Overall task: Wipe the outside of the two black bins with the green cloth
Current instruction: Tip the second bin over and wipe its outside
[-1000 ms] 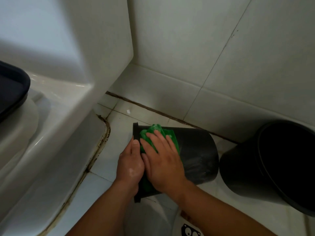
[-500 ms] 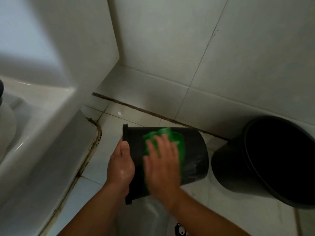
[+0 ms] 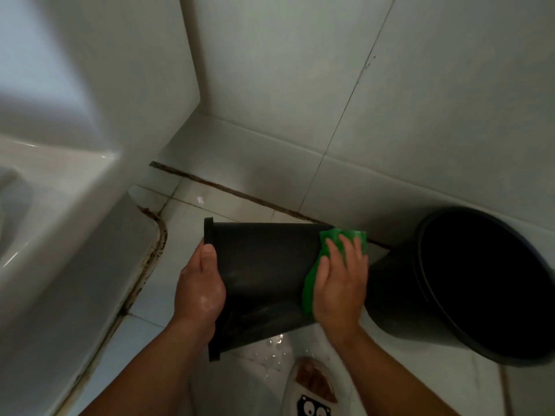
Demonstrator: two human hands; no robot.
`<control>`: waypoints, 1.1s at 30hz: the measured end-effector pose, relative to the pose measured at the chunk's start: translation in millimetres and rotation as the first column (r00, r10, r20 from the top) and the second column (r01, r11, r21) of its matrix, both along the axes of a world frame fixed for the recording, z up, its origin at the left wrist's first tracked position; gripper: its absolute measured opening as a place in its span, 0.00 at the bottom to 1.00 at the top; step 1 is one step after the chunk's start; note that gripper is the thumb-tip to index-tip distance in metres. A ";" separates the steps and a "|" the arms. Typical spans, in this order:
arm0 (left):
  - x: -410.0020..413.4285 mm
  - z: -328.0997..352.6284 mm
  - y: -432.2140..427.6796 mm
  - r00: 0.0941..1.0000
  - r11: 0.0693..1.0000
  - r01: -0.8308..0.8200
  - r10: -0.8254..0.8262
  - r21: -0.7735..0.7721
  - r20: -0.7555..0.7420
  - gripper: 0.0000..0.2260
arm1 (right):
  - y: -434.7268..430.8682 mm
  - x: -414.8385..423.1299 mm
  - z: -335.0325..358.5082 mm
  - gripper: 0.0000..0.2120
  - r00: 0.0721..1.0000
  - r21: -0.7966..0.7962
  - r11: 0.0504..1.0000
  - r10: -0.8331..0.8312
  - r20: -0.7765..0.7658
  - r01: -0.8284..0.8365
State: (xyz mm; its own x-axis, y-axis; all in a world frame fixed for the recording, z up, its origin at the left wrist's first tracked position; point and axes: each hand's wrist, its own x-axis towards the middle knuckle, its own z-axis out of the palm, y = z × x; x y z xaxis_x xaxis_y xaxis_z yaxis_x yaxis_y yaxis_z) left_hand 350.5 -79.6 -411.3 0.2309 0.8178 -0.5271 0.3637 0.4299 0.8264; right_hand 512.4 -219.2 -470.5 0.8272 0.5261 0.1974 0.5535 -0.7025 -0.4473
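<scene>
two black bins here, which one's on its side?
The smaller black bin between both hands: tipped sideways, rim at the left hand, green cloth under the right hand near its base. The larger bin sits mouth-up at right.

White tiled wall (image 3: 420, 100) behind; dirty brown grout seam (image 3: 228, 190) along wall base; white tiled floor (image 3: 186, 217), wet patch (image 3: 276, 352) near bottom; white ceramic fixture (image 3: 60, 205) at left, stained caulk (image 3: 147, 259) along its foot
</scene>
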 end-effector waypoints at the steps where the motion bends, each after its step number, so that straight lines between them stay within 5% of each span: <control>1: -0.3 -1.6 -0.7 1.000 1.000 0.001 -0.001 0.009 -0.001 0.21 | 9.8 -21.7 2.9 0.22 0.999 -0.020 0.999 0.043 0.032 -0.042; 6: -6.0 -4.6 -4.6 0.998 0.995 0.032 -0.027 0.097 -0.055 0.21 | 36.1 -107.7 12.3 0.22 0.835 -0.047 0.839 0.545 0.082 -0.543; 8: -7.5 -2.9 -3.4 0.997 0.993 0.044 -0.037 0.108 -0.063 0.20 | 35.2 -96.3 16.2 0.23 0.775 -0.090 0.779 0.627 0.077 -0.621; 12: -4.5 1.9 5.4 0.998 0.997 0.063 -0.062 0.041 -0.024 0.14 | 18.7 -20.7 20.1 0.22 0.907 -0.119 0.900 0.421 -0.014 -0.420; 17: -1.8 10.3 13.8 0.997 0.995 0.067 -0.063 -0.079 0.046 0.18 | 9.3 37.5 14.6 0.22 0.964 -0.050 0.964 0.260 -0.050 -0.262; 25: -18.2 -5.5 -9.3 0.983 0.983 0.172 -0.175 0.057 0.049 0.22 | 50.4 28.6 15.8 0.24 0.998 -0.149 0.987 0.060 0.002 -0.059; 33: -17.5 -5.0 -9.2 0.990 0.992 0.121 -0.120 -0.016 0.073 0.20 | 111.4 -47.4 38.1 0.23 0.926 -0.186 0.909 0.377 -0.009 -0.372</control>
State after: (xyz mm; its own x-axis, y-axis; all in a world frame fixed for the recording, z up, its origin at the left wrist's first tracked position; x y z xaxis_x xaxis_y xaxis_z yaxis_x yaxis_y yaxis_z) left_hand 333.1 -88.8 -416.3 0.3653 0.7711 -0.5215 0.3538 0.4032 0.8440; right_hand 465.1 -107.7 -432.5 0.5583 0.8249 0.0886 0.8017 -0.5090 -0.3134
